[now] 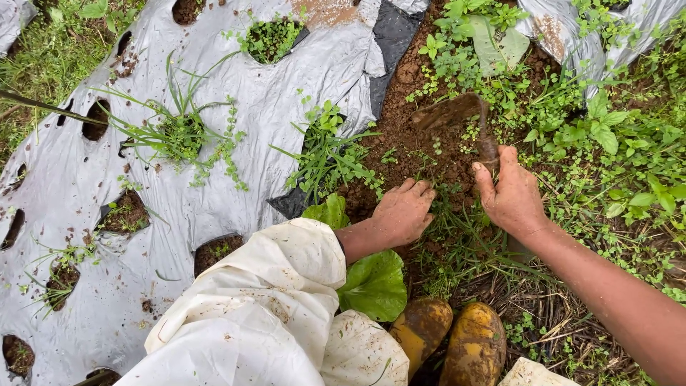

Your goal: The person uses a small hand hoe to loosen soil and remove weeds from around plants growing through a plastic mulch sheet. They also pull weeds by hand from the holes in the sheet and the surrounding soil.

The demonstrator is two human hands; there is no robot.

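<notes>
Here, hands (457, 204) weed soil (421, 154).

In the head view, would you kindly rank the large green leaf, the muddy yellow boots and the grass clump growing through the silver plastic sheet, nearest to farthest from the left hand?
From the left hand:
1. Large green leaf, just below the wrist, beside the pale sleeve.
2. Muddy yellow boots, lower, at the bottom edge.
3. Grass clump, far off to the left, in a hole in the silver plastic sheet.

An outdoor vegetable plot. Silver plastic mulch sheeting (236, 107) with planting holes (95, 120) covers the bed. Bare brown soil (400, 136) and weeds (607, 143) lie beside it.
</notes>
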